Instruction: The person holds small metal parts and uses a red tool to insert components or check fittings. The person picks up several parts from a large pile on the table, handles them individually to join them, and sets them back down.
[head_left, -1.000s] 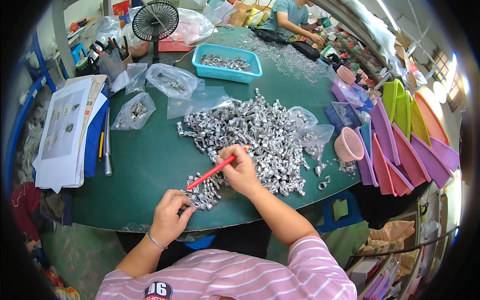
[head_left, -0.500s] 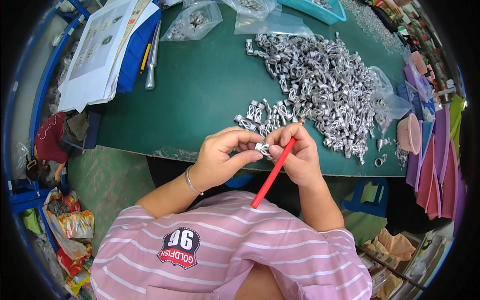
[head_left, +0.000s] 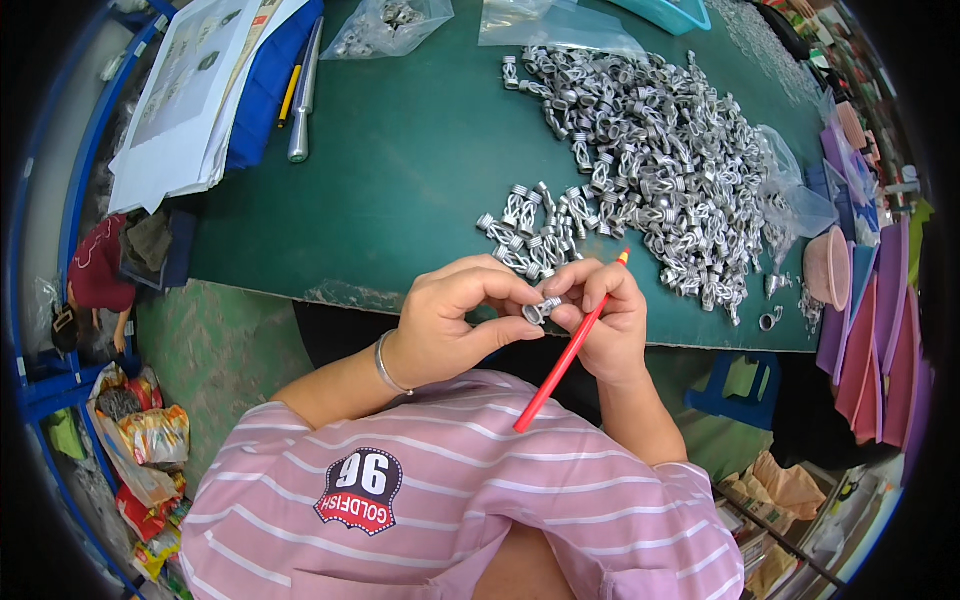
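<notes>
A small silver-grey metal ring-like piece [head_left: 540,311] is pinched between my two hands just in front of the table edge. My left hand [head_left: 455,315], with a bangle on its wrist, grips the piece's round end between thumb and index finger. The fingertips of my right hand [head_left: 610,315] meet its other end. A red pencil [head_left: 565,372] also lies in my right hand, slanting from its yellowish tip above the fingers down toward my shirt. Just beyond my fingers is a small group of similar pieces [head_left: 535,225], looped and ridged, on the green table [head_left: 380,200].
A large heap of the metal pieces [head_left: 660,160] spreads to the right. Clear bags [head_left: 395,25] and a turquoise basket [head_left: 670,12] lie at the back. Papers [head_left: 190,100], a yellow pen [head_left: 290,97] and a metal rod [head_left: 303,110] are left. Pink bins [head_left: 828,268] stand right; another person [head_left: 100,270] is far left.
The metal piece has turned in my fingers, so its round opening now shows. The pencil has shifted slightly with my right hand. The whole view has moved a little.
</notes>
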